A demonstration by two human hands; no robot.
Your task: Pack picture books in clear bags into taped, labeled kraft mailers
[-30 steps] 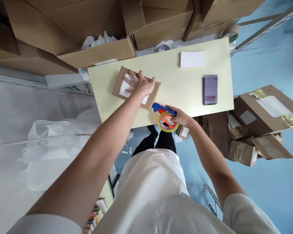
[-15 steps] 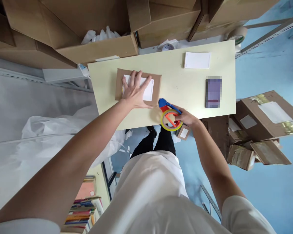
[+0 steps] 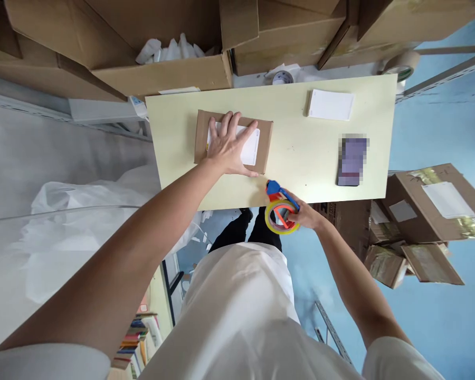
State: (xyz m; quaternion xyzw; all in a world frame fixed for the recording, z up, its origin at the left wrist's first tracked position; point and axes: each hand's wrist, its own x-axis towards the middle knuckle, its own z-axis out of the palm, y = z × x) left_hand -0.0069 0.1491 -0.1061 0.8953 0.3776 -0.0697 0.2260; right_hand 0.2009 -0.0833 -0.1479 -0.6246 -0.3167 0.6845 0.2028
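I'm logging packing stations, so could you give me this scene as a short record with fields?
Left hand: left hand spread on the cardboard box, partly covering its white label
Right hand: right hand grips a tape dispenser, near the box's corner
Also on table: white paper stack; pixelated, phone-like object
Beyond table: large cartons, grey tape roll
Right of table: pile of boxes

1 box [image 3: 250, 149] on the table [image 3: 296, 163], left of 1 phone [image 3: 351, 162]
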